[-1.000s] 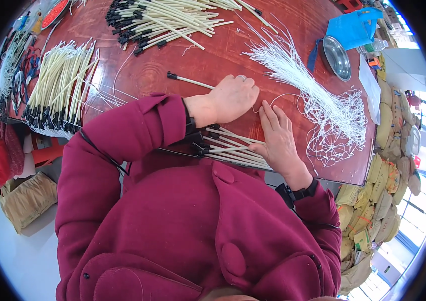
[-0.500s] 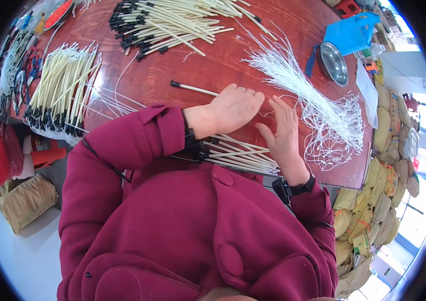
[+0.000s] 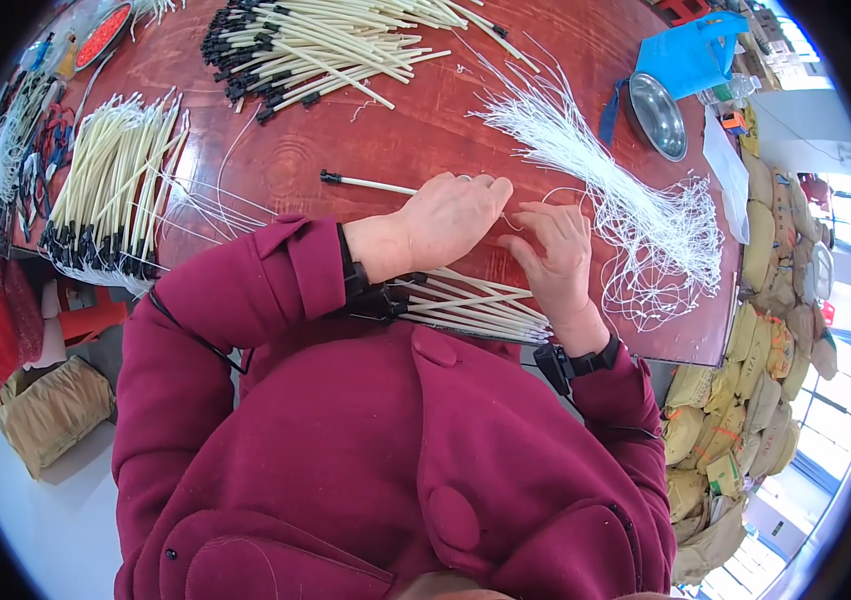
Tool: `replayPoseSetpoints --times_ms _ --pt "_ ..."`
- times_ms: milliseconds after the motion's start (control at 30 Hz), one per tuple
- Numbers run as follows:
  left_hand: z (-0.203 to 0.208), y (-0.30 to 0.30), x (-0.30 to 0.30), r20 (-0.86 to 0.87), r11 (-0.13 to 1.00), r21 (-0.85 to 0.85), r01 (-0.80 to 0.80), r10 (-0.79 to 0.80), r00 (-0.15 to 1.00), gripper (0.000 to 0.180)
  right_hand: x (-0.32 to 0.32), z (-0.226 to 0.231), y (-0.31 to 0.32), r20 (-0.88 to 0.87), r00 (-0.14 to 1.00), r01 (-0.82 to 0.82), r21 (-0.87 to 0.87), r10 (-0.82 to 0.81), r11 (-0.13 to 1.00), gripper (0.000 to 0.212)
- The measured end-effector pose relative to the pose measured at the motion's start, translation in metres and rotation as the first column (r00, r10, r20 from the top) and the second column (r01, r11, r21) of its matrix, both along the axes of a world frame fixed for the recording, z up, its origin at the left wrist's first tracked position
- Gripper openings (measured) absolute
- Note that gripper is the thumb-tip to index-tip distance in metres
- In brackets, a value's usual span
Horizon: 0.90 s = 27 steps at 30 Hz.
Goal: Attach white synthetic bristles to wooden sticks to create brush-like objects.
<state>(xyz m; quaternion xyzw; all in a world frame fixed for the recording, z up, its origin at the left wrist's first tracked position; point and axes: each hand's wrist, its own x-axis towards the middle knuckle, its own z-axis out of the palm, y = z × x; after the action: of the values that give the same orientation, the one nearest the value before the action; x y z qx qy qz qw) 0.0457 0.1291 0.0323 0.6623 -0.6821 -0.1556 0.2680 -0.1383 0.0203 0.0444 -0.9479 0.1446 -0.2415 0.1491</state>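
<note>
My left hand (image 3: 451,216) is closed round a thin cream stick (image 3: 377,185) with a black tip, which points left over the red table. Its far end is hidden in the hand. Close by on the right, my right hand (image 3: 557,248) has its fingers bent toward the left one, the thumb apart from them. A thin white string curves by its fingertips, toward a bundle of white strings (image 3: 600,170) on the right. Below my hands, at the near table edge, lies a small pile of cream sticks (image 3: 475,308) with black ends.
A large heap of black-ended sticks (image 3: 345,50) lies at the far side, and another bunch (image 3: 110,170) with strings at left. Far right are a metal bowl (image 3: 657,118) and a blue bag (image 3: 690,58). Stacked sacks (image 3: 735,400) stand beyond. Another person's sleeve (image 3: 0,325) shows at left.
The fingers of my right hand have bent and drawn in toward my left hand. My left hand keeps its grip on the stick. The whole view has shifted slightly.
</note>
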Motion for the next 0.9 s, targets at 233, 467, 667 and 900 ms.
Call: replayPoseSetpoints --times_ms 233,467,667,900 --pt "-0.001 0.002 -0.002 -0.067 1.0 -0.018 0.012 -0.013 0.998 0.013 0.001 0.0 -0.003 0.023 0.999 -0.034 -0.029 0.034 0.999 0.018" --pt "-0.004 0.003 -0.003 -0.175 0.998 -0.044 0.033 -0.04 0.984 0.014 0.004 0.002 -0.002 0.057 0.996 -0.063 -0.017 0.064 0.998 0.018" --pt "-0.004 0.002 -0.009 -0.265 0.995 -0.097 0.024 -0.049 0.963 0.019 0.008 0.008 0.0 0.067 0.994 -0.082 0.005 0.081 0.997 0.024" --pt "0.011 -0.002 -0.015 -0.252 0.998 -0.067 -0.009 -0.008 0.968 0.023 0.011 0.002 0.001 0.116 0.993 -0.023 0.029 0.02 0.999 0.026"
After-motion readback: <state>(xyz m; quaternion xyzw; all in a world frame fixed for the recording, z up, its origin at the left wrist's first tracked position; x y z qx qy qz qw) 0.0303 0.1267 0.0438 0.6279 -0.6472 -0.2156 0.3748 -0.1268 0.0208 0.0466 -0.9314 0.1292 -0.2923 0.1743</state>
